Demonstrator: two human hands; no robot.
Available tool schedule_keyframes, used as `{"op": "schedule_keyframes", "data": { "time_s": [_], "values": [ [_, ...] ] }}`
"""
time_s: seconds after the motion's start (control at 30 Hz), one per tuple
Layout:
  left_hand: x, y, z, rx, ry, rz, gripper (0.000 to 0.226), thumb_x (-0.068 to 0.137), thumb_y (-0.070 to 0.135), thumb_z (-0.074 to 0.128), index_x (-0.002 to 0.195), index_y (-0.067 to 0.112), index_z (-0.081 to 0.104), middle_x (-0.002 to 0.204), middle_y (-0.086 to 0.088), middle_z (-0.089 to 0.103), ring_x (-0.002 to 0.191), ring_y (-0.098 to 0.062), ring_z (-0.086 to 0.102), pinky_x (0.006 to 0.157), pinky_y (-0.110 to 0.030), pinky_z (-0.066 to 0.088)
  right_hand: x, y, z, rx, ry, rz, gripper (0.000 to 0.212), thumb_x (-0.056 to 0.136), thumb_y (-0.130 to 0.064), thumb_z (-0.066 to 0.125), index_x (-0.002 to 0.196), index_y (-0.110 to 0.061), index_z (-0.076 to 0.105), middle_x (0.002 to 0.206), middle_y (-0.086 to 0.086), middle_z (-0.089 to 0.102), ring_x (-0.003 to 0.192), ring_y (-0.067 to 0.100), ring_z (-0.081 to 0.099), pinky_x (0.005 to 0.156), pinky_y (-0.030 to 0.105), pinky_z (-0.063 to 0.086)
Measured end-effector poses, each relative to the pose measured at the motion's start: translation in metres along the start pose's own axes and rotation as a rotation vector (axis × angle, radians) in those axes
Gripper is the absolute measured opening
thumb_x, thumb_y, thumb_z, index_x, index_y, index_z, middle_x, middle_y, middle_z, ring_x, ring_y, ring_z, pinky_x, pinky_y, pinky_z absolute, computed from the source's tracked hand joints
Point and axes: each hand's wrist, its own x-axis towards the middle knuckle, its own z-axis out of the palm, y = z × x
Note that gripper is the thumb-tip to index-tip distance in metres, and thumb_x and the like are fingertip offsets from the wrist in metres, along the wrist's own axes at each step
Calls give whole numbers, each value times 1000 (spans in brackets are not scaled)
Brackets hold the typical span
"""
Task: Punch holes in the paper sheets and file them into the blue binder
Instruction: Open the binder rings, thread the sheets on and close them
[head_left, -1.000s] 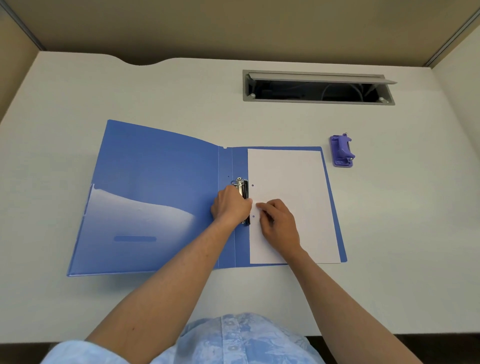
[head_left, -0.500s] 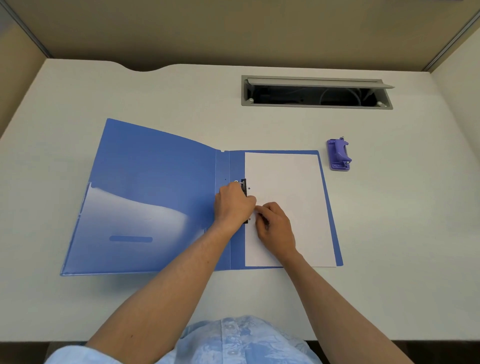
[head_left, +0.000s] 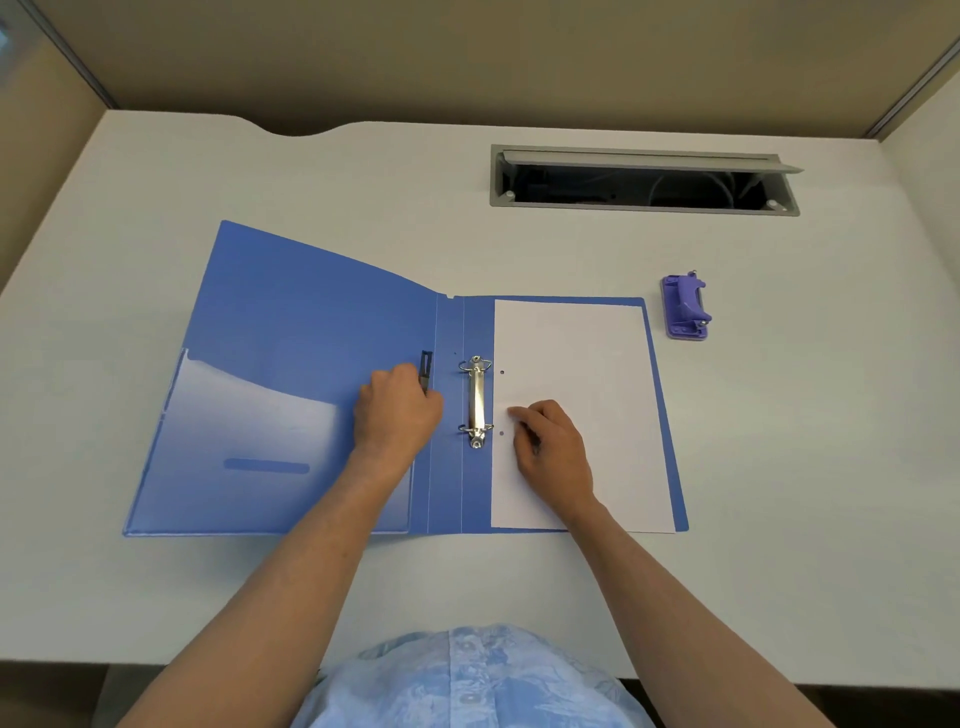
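Observation:
The blue binder (head_left: 311, 332) lies open on the white desk. Its metal ring mechanism (head_left: 476, 401) sits bare along the spine. A white paper sheet (head_left: 576, 353) with two punched holes near its left edge lies on the binder's right half, beside the rings. My left hand (head_left: 397, 410) holds a black plastic clamp bar (head_left: 426, 368) over the left cover, left of the spine. My right hand (head_left: 550, 441) rests on the sheet with loosely curled fingers, fingertips between the two holes.
A purple hole punch (head_left: 685, 307) stands on the desk right of the binder's top corner. A grey cable tray opening (head_left: 644, 179) is set into the desk at the back. Partition walls close in the back and sides.
My left hand has lifted the black clamp bar off the ring mechanism and carried it left, which leaves the rings uncovered. My right hand has stayed on the sheet.

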Motion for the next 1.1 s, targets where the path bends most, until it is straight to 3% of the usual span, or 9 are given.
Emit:
{"op": "schedule_keyframes", "data": {
  "time_s": [0.17,0.4,0.53,0.67,0.77,0.8,0.9,1.0,1.1],
  "values": [
    [-5,5,16,99,-66,58,14,89,11,51,89,1,60,89,-17,62,73,-32,51,59,-34,37,0,-1,-1,4,-5,-1,26,90,2,59,113,-3,70,93,7,60,78,17,56,71,27,48],
    [3,1,33,-95,-78,98,28,87,28,69,90,0,67,95,-13,63,83,-28,59,64,-32,42,0,-2,-1,13,-4,3,26,90,1,58,113,-3,71,93,7,60,78,13,53,72,25,47],
    [0,-5,25,-121,1,96,26,89,28,67,102,4,66,102,-12,63,92,-31,60,72,-35,46,0,-2,-2,25,-9,10,26,90,0,58,113,-4,71,93,6,60,79,16,55,72,27,48],
    [-28,5,13,-278,149,135,11,91,23,60,84,15,62,82,-1,59,73,-19,56,61,-29,38,1,-2,-1,16,-2,4,26,90,1,58,112,-3,71,92,7,61,79,18,56,71,26,47],
    [-67,18,18,-448,108,153,5,88,20,64,83,19,62,78,3,59,70,-12,55,62,-25,40,1,-2,-2,4,-3,2,26,89,1,59,112,-3,71,91,8,61,79,20,58,71,25,46],
    [-79,20,22,-500,64,147,2,88,19,65,88,18,64,82,2,60,74,-11,57,65,-22,44,1,-2,-2,4,-4,2,26,89,2,59,112,-2,71,91,9,61,79,21,59,71,26,46],
    [-103,20,37,-518,-154,63,28,90,21,66,116,13,62,105,1,59,97,-12,59,87,-24,49,1,-2,-2,4,-4,2,26,88,2,59,111,-1,71,90,10,61,78,23,60,70,26,46],
    [-111,21,43,-439,-355,-14,54,93,24,60,142,10,42,137,-4,46,128,-18,46,107,-30,38,1,-2,-1,0,3,-4,26,88,3,59,111,0,71,90,11,62,77,23,60,70,25,45],
    [-116,29,44,-411,-416,-29,64,98,21,53,152,11,22,158,-3,22,146,-17,22,114,-27,21,0,-3,-1,1,4,-3,26,87,4,60,110,0,71,90,11,62,77,23,60,70,25,44]
  ]
}}
